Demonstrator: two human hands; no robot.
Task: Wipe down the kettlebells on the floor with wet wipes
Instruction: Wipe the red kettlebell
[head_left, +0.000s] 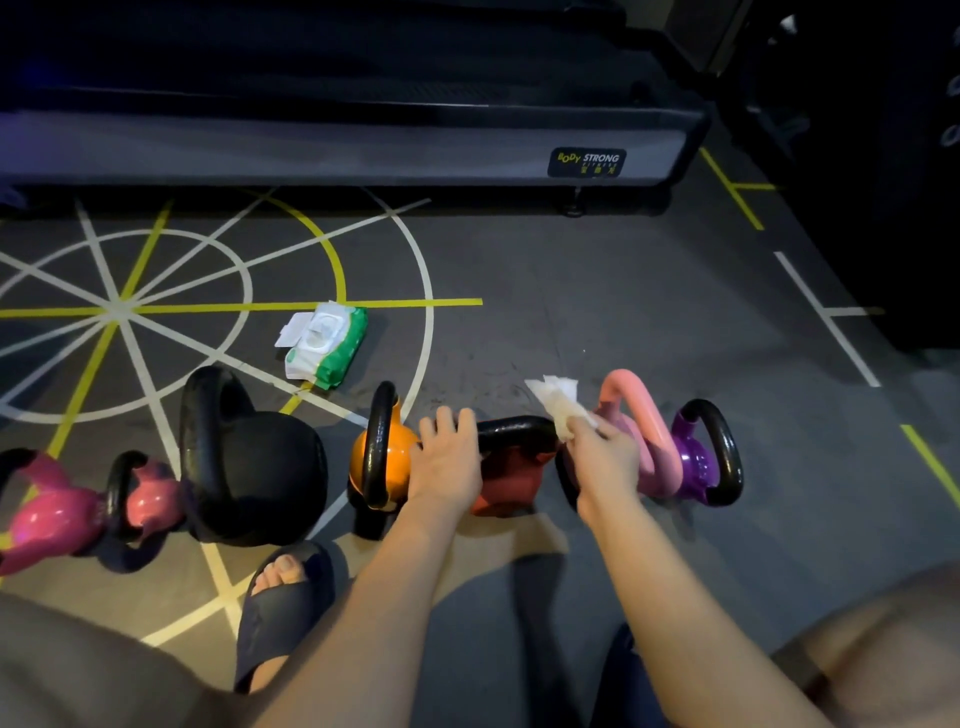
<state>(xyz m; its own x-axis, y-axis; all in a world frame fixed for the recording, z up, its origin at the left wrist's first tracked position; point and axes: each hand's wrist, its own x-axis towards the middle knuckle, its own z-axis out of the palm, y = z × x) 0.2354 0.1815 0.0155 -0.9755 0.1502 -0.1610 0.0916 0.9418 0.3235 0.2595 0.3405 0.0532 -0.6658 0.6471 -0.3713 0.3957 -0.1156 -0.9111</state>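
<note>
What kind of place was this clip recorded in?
Most likely a gym: a row of kettlebells such as the orange kettlebell, a grey floor painted with training lines, and a machine base labelled Body Strong Fitness.

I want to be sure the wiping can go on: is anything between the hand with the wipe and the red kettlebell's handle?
Nothing visible. The right hand presses the wet wipe against the right end of the red kettlebell handle, while the left hand grips the handle's left end, clear of the wipe.

Seven kettlebells (254, 457), one wipe pack (324, 343), one wipe (561, 402)
</note>
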